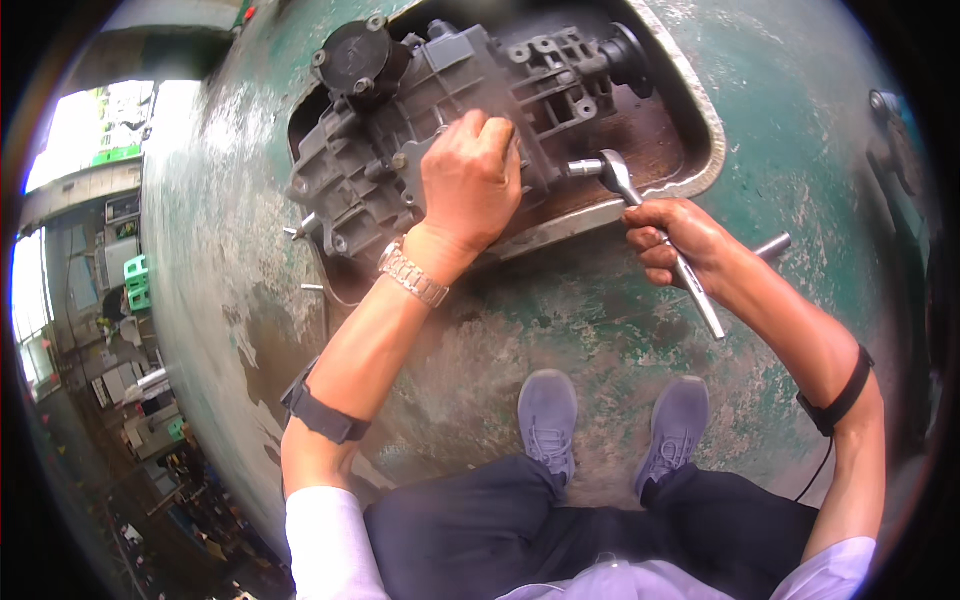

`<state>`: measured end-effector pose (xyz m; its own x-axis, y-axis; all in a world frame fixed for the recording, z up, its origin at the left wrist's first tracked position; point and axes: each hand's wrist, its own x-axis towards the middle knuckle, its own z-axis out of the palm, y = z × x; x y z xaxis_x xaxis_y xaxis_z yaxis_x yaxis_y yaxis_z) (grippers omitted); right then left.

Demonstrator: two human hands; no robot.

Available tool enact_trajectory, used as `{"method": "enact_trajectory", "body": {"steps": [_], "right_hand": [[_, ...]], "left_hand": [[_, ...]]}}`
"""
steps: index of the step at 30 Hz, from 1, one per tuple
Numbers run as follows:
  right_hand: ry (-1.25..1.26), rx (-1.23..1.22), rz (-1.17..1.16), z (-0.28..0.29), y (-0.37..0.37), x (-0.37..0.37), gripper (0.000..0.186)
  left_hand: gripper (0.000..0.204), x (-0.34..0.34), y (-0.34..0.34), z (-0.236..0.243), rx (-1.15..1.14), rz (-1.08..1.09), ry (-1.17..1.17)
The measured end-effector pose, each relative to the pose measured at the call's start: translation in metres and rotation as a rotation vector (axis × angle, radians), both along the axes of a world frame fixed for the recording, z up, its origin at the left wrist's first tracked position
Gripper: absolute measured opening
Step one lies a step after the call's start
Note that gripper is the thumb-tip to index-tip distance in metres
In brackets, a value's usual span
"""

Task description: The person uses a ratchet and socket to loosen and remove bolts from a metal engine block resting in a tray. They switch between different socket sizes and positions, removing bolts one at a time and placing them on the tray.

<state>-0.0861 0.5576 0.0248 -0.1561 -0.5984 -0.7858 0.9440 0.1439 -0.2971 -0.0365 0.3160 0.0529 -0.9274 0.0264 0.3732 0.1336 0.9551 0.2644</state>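
Observation:
A grey metal gearbox housing [352,180] with a round black cover [356,52] lies in a dark metal pan [705,130]. My left hand [470,175] is closed at the middle of the housing, knuckles up, near a bolt head [400,160]; what its fingers hold, if anything, is hidden. My right hand [672,240] grips a steel ratchet wrench [705,305] at the pan's near right edge, with a socket [585,168] on its head pointing left toward the housing.
A steel bar [773,245] lies right of the pan, partly behind my right arm. Short metal rods [312,288] stick out at the pan's left. My shoes [548,420] stand on worn green floor [230,300]. Green plastic stools [137,280] and cluttered benches fill the far left.

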Motion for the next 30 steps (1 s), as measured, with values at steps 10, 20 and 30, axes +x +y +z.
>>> {"method": "enact_trajectory", "body": {"steps": [10, 20, 30], "right_hand": [[0.043, 0.019, 0.003, 0.004, -0.010, 0.004, 0.009], [0.109, 0.079, 0.038, 0.020, -0.021, 0.003, 0.016], [0.095, 0.157, -0.034, 0.040, -0.040, -0.007, 0.018]], "left_hand": [[0.011, -0.008, -0.011, -0.028, -0.049, -0.138, 0.175], [0.011, -0.007, -0.012, -0.032, 0.007, -0.133, 0.192], [0.010, -0.007, -0.013, -0.033, 0.002, -0.132, 0.207]]}}
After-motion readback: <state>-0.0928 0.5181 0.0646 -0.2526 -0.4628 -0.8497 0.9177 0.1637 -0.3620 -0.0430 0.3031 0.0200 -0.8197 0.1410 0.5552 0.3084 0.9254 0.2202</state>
